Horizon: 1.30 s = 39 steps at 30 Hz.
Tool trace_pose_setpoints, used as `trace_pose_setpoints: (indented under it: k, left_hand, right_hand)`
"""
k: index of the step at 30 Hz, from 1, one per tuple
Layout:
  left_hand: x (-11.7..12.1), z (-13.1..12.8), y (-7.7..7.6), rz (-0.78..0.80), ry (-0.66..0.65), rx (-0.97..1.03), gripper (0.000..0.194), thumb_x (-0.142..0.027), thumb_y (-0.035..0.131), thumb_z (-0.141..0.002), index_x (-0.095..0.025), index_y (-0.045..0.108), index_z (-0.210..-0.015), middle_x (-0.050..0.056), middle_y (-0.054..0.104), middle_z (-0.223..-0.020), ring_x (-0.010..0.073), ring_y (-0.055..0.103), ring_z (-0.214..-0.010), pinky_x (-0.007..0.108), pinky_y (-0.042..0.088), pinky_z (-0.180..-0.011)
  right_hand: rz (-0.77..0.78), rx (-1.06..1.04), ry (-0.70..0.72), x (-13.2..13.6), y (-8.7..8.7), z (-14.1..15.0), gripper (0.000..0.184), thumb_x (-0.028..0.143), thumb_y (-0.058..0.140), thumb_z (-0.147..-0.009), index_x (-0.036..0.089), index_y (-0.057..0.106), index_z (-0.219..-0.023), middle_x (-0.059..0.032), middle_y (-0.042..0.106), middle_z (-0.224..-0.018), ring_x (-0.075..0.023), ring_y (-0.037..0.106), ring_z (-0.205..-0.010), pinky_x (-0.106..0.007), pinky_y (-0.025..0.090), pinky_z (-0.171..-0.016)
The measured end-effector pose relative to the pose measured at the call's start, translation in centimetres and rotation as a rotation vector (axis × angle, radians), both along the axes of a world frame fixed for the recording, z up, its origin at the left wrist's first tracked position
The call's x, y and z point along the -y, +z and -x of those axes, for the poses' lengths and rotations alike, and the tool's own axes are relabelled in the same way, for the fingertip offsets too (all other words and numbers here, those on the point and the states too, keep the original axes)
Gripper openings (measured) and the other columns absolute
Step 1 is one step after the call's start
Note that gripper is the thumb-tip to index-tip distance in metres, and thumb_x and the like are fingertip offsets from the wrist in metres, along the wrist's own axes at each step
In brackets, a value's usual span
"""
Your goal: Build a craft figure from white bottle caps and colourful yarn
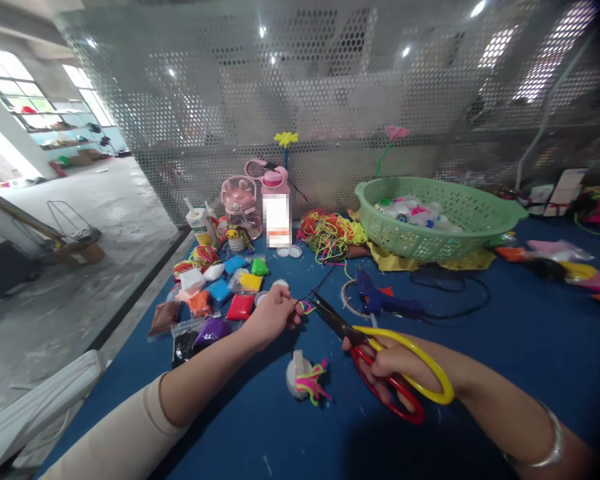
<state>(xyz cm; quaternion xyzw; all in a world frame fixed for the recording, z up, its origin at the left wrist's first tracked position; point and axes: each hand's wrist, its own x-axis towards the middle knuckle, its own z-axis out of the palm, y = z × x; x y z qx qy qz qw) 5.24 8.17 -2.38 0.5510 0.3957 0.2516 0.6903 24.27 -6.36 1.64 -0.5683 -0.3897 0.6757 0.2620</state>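
My right hand (pixel 385 367) grips a pair of scissors (pixel 340 320) with one yellow and one red handle. The blades point up and left, slightly parted, close to my left fingertips. Between the pinched fingers of my left hand (pixel 277 312) are thin strands of yarn (pixel 307 307), pink, yellow and dark. A dark strand runs up to the right past the blade tips; whether the blades touch it I cannot tell. Below my hands lies a small round white piece (pixel 296 377) with a clear part and a tuft of pink and yellow yarn (pixel 316 383).
Bags of coloured clay (pixel 220 291) lie left of my hands. Behind stand pink bottles (pixel 241 207) and a yarn pile (pixel 330 233). A blue glue gun (pixel 380 297) with its cord lies beyond the scissors. A green basket (pixel 440 220) of small plastic pieces stands back right, before a perforated metal panel (pixel 205 100).
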Motion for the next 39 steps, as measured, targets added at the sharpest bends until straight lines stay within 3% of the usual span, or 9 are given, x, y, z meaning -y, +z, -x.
trace_pose_setpoints:
  k: [5, 12, 19, 25, 31, 39]
  left_hand:
    - [0.5, 0.7, -0.4, 0.052, 0.011, 0.015, 0.023, -0.006, 0.053, -0.083, -0.020, 0.034, -0.084, 0.000, 0.067, -0.073, 0.0076, 0.064, -0.058, 0.016, 0.047, -0.051]
    - [1.4, 0.4, -0.8, 0.117, -0.053, 0.034, 0.021, -0.009, 0.051, -0.088, -0.019, 0.034, -0.083, 0.001, 0.067, -0.066, 0.0085, 0.064, -0.052, 0.017, 0.049, -0.050]
    - [1.5, 0.5, -1.1, 0.069, -0.126, 0.090, 0.026, -0.013, 0.055, -0.087, -0.020, 0.031, -0.081, 0.000, 0.068, -0.068, 0.0080, 0.065, -0.054, 0.015, 0.048, -0.050]
    - [1.4, 0.6, -0.7, 0.032, -0.080, 0.058, 0.023, -0.010, 0.051, -0.088, -0.020, 0.031, -0.080, -0.001, 0.067, -0.069, 0.0074, 0.064, -0.055, 0.016, 0.047, -0.051]
    - [1.3, 0.8, -0.8, -0.047, -0.035, 0.090, 0.026, -0.015, 0.056, -0.087, -0.021, 0.032, -0.078, -0.002, 0.065, -0.069, 0.0075, 0.064, -0.057, 0.017, 0.047, -0.052]
    - [1.9, 0.8, -1.4, -0.065, -0.161, 0.133, 0.033, -0.030, 0.062, -0.084, -0.021, 0.031, -0.078, -0.002, 0.065, -0.070, 0.0083, 0.064, -0.057, 0.017, 0.045, -0.052]
  right_hand:
    - [0.027, 0.106, 0.082, 0.2, -0.7, -0.6, 0.061, 0.025, 0.048, -0.065, 0.017, 0.041, -0.124, 0.0054, 0.061, -0.055, -0.0100, 0.053, -0.034, -0.016, 0.033, -0.033]
    - [0.078, 0.083, 0.092, 0.0, -1.1, 0.0, 0.059, 0.024, 0.049, -0.063, 0.020, 0.043, -0.121, 0.0069, 0.058, -0.053, -0.0110, 0.055, -0.036, -0.016, 0.034, -0.034]
    - [0.112, 0.141, 0.113, -0.5, -1.1, 0.9, 0.060, 0.019, 0.048, -0.065, 0.017, 0.044, -0.124, 0.0086, 0.053, -0.041, -0.0095, 0.044, -0.029, -0.016, 0.028, -0.033]
    - [0.014, 0.119, 0.050, 0.0, -0.8, -0.3, 0.062, 0.022, 0.050, -0.070, 0.016, 0.039, -0.131, 0.0093, 0.051, -0.042, -0.0086, 0.042, -0.030, -0.016, 0.031, -0.034]
    - [0.030, 0.153, 0.140, 0.3, -0.5, -1.0, 0.054, 0.019, 0.049, -0.068, 0.016, 0.046, -0.122, 0.0083, 0.053, -0.043, -0.0076, 0.042, -0.030, -0.015, 0.032, -0.034]
    - [0.032, 0.125, 0.145, -0.1, -1.3, 0.1, 0.057, 0.020, 0.048, -0.070, 0.017, 0.044, -0.127, 0.0094, 0.050, -0.040, -0.0091, 0.042, -0.029, -0.016, 0.032, -0.032]
